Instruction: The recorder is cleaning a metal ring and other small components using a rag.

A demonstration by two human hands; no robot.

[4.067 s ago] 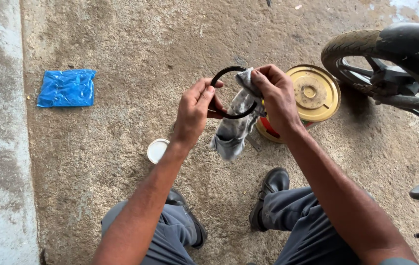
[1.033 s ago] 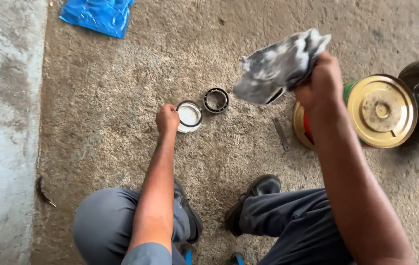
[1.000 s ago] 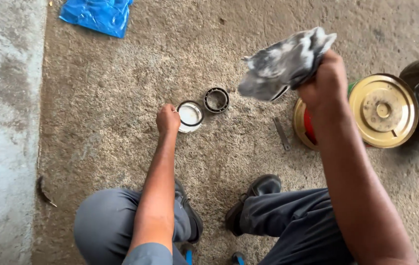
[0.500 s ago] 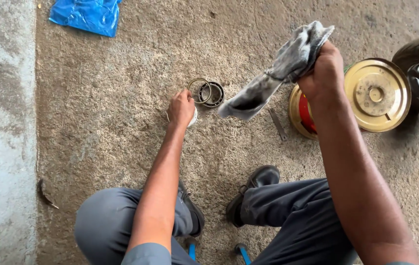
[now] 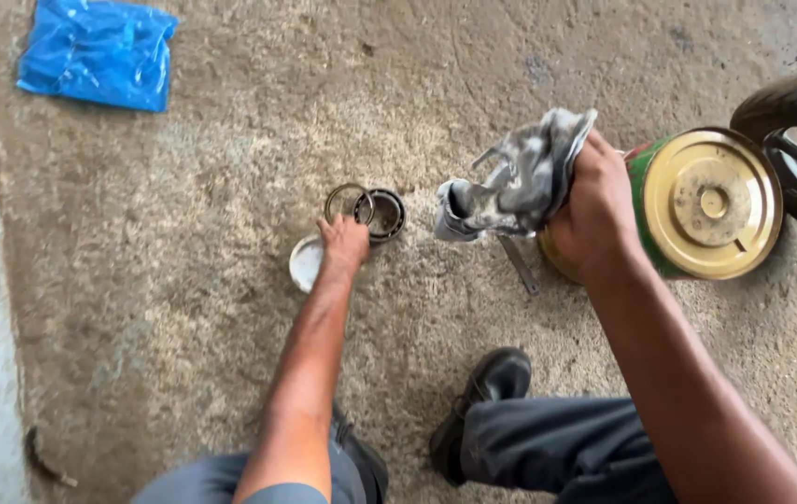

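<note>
Bearing [image 5: 382, 214], steel and round, lies on rough concrete; beside it our left hand [image 5: 345, 241] pinches a thin ring [image 5: 346, 200], while our right hand [image 5: 594, 215] clenches a crumpled rag [image 5: 515, 187].

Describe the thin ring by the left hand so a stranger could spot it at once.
Start at the gold-lidded tin on the concrete floor, then look left past the grey rag to the left hand. At its fingertips lies the thin ring: a bare brassy hoop, slimmer than the dark bearing touching it.
</note>
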